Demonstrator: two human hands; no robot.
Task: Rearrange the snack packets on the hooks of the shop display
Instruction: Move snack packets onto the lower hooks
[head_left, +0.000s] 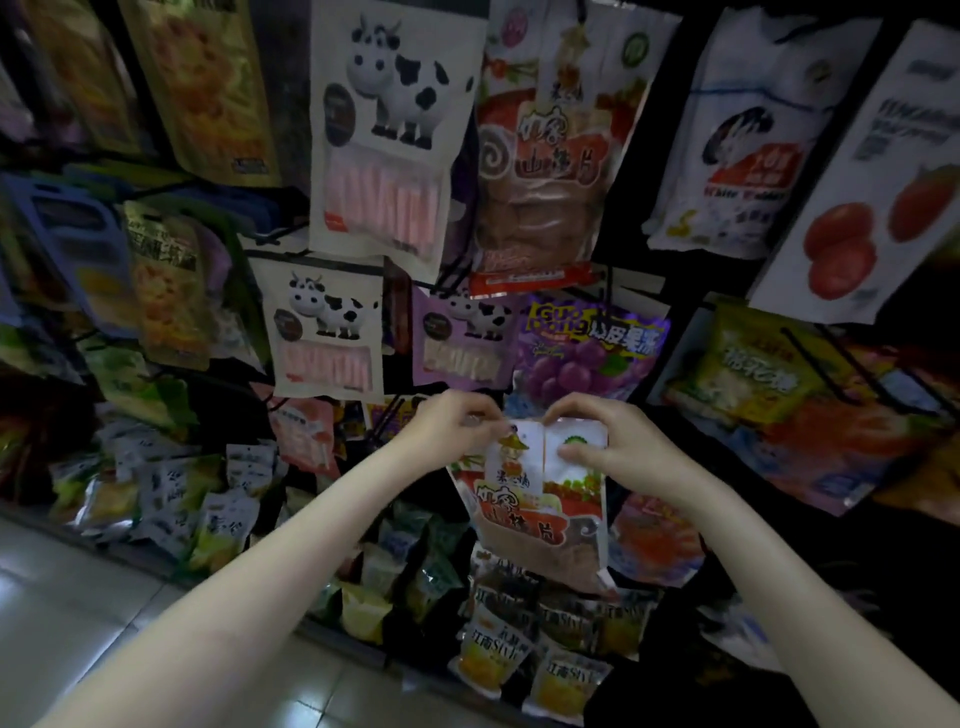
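A red and white hawthorn snack packet (540, 514) hangs in front of the lower middle of the display, held at its top edge by both hands. My left hand (452, 428) pinches the packet's top left corner. My right hand (602, 447) grips the top right corner, thumb on the front. A matching red packet (540, 161) hangs on a hook higher up. Cow-print packets (389, 130) (327, 332) hang to the left of it, and a purple grape jelly packet (587, 343) hangs just above my hands.
White packets (737, 135) and a tomato-print packet (872, 208) hang at the upper right. Yellow and green packets (753, 374) hang at the right. Small bagged snacks (498, 649) fill the bottom shelf. Black hooks (389, 415) jut out near my left hand. Tiled floor (78, 623) lies lower left.
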